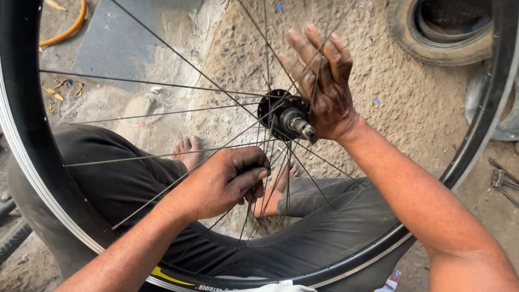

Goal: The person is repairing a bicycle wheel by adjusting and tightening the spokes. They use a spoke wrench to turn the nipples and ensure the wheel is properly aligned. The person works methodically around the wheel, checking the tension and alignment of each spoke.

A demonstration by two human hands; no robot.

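Observation:
A black bicycle wheel rim (24,135) stands tilted across my lap, its thin metal spokes (162,113) running to a black hub (281,113) with a silver axle end. My right hand (324,81) rests behind the hub with its fingers spread apart among the spokes, palm against them. Lower down, my left hand (230,181) is closed around a bundle of spokes just below the hub. Both hands are smeared with dark grease.
My legs in dark trousers and bare feet (189,151) lie under the wheel on rough sandy ground. A worn tyre (443,38) lies at the top right, metal tools (503,181) at the right edge, an orange hose (67,27) at the top left.

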